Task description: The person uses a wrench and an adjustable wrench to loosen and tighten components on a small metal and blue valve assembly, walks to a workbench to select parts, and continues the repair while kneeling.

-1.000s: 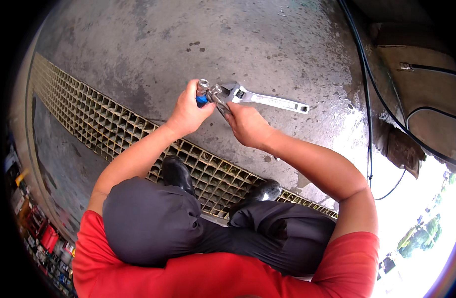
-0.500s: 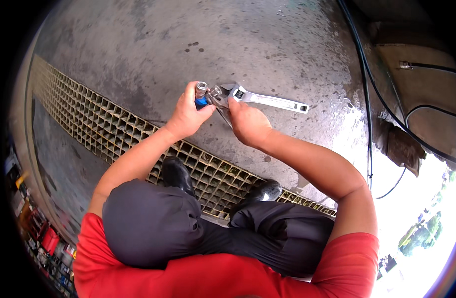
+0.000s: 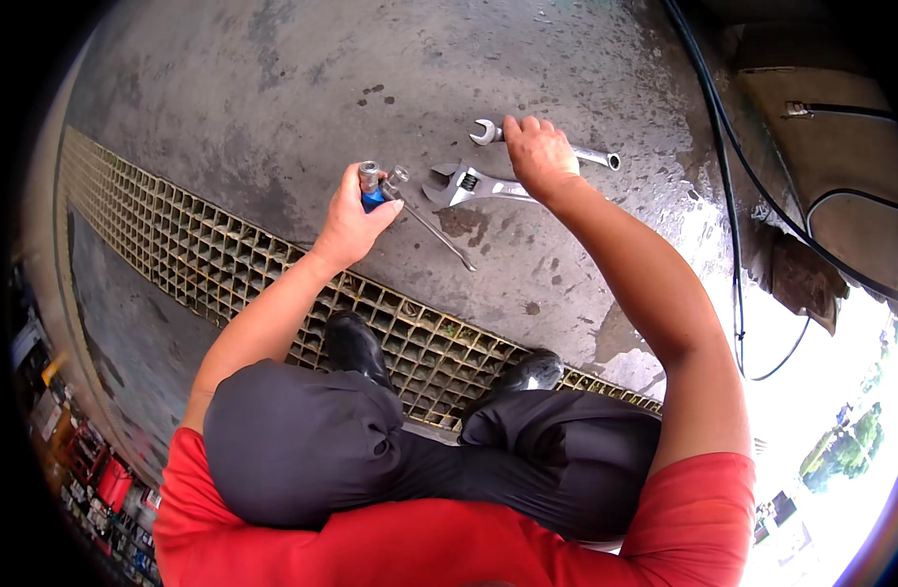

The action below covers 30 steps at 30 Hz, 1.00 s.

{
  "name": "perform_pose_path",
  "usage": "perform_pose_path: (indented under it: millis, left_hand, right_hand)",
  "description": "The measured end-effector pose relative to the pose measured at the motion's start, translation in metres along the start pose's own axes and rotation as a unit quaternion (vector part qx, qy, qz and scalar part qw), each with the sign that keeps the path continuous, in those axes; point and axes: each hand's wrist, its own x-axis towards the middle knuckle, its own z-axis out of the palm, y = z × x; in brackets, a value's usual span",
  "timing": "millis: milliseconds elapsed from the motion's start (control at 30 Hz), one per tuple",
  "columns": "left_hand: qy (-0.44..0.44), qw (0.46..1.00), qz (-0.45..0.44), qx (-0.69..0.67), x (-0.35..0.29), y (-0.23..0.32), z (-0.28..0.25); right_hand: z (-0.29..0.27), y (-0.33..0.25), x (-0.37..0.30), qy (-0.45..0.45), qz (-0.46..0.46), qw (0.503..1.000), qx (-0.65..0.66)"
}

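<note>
My left hand is closed round a small bundle of tools. A blue grip and two round, hollow chrome ends stick up between thumb and fingers. From the same fist a thin metal shaft slants down to the right, its tip slightly flared. My right hand, farther off, has its fingers over the middle of a combination wrench, whose open jaw and ring end show on either side. Between the hands an adjustable wrench lies on the concrete, part of its handle hidden under my right hand.
Stained concrete floor stretches ahead. A yellowish drain grating runs diagonally past my black shoes. Black cables hang at the right, beside a brown panel. Shelved clutter stands at the lower left.
My right hand has moved away from my left, up and to the right, and a combination wrench now shows under it. My left hand has shifted slightly left with its bundle.
</note>
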Motion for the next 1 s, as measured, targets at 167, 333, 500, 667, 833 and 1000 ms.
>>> perform_pose_path:
  millis: [167,333,500,667,833,1000]
  left_hand:
    - [-0.008,1.000,-0.014,0.019,-0.002,0.005,0.002]
    - [-0.002,1.000,-0.002,0.007,-0.003,0.016,0.005]
    - [-0.006,0.999,0.034,0.018,-0.007,0.024,0.007]
    - [-0.009,0.998,0.053,0.038,-0.012,0.036,0.006]
    - [-0.018,0.995,0.072,0.067,-0.016,0.046,0.004]
    - [-0.052,0.993,0.102,-0.040,-0.020,0.040,-0.005]
  right_hand:
    - [-0.023,-0.022,-0.014,-0.099,-0.064,0.982,0.149]
    - [-0.037,-0.054,-0.040,-0.140,-0.096,0.944,0.282]
    - [-0.036,-0.070,-0.055,-0.093,-0.106,0.921,0.362]
    - [-0.047,-0.079,-0.069,-0.068,-0.090,0.910,0.399]
    - [-0.057,-0.089,-0.086,-0.058,-0.060,0.902,0.424]
    - [-0.064,-0.100,-0.094,-0.035,-0.054,0.901,0.428]
